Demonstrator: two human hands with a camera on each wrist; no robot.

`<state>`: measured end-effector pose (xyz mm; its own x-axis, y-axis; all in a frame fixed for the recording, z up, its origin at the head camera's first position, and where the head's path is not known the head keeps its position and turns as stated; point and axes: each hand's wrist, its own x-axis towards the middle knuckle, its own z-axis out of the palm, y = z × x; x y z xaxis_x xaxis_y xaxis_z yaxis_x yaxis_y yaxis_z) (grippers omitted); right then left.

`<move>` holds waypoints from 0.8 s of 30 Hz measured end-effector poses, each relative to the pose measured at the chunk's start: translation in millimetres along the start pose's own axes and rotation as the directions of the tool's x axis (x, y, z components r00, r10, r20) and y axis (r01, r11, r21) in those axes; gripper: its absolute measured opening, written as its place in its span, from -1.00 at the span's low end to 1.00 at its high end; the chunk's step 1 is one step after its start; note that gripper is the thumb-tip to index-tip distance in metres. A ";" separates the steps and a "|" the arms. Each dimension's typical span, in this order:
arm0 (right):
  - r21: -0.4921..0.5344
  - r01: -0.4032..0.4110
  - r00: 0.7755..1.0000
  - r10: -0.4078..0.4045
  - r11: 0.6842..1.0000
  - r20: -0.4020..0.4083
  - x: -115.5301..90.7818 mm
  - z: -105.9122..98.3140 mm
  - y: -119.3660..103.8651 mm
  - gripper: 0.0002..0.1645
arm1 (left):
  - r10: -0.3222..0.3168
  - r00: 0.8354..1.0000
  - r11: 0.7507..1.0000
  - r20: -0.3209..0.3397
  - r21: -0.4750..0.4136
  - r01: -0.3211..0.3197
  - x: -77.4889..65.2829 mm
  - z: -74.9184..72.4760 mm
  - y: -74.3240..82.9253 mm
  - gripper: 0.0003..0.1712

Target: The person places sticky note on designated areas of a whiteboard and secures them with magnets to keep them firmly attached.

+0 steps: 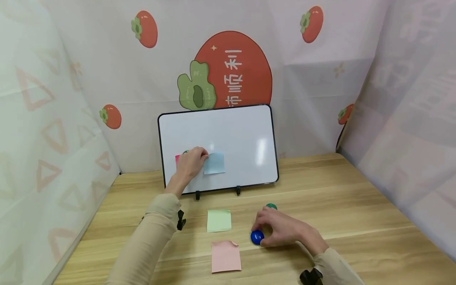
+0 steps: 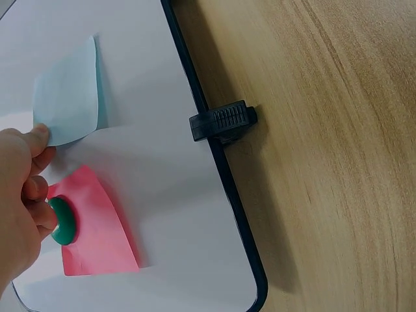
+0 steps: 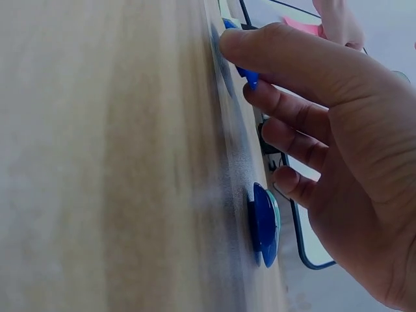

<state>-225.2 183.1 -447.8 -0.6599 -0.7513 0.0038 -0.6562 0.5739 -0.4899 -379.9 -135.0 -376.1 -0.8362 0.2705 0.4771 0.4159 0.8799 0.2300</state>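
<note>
My left hand [image 1: 191, 163] pinches the edge of a light blue sticky note [image 2: 68, 97] against the whiteboard [image 1: 228, 130]. Just beside that hand, a bright pink note [image 2: 101, 227] sits on the board under a green round magnet [image 2: 64, 221], which the curled fingers partly cover. Down at the table, my right hand [image 1: 281, 227] pinches a blue round magnet [image 1: 257, 237] between thumb and forefinger; the right wrist view shows its edge [image 3: 249, 77] between the fingertips. Near the little finger lies a second blue magnet [image 3: 263, 224], hidden in the head view.
A pale green note [image 1: 219, 221] and a pale pink note [image 1: 226, 257] with a curled top edge lie on the wooden table [image 1: 310, 182]. Behind the right hand shows a green magnet [image 1: 272, 206]. Black clip feet [image 2: 224, 121] hold up the board before a printed curtain [image 1: 89, 47].
</note>
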 end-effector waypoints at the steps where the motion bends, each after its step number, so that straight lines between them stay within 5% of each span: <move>1: -0.008 0.011 1.000 -0.011 1.000 -0.013 1.1 -0.8 -0.5 -0.62 | 0.004 1.000 1.000 -0.001 0.000 -0.004 0.5 -0.5 0.8 -0.83; 11: -0.119 0.084 0.989 -0.097 0.989 -0.108 21.2 -7.6 -6.2 -0.59 | 0.002 1.000 1.000 0.002 0.019 -0.002 1.5 0.3 2.2 -0.85; 24: -0.226 0.165 0.940 -0.222 0.960 -0.258 43.8 -16.1 -11.7 -0.56 | 0.027 0.999 0.998 -0.044 0.051 -0.025 -1.4 2.9 2.3 -0.87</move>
<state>-252.3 148.7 -427.8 -0.5691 -0.7501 0.3369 -0.8215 0.5007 -0.2729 -378.8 -132.2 -378.7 -0.8081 0.2771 0.5198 0.4181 0.8914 0.1748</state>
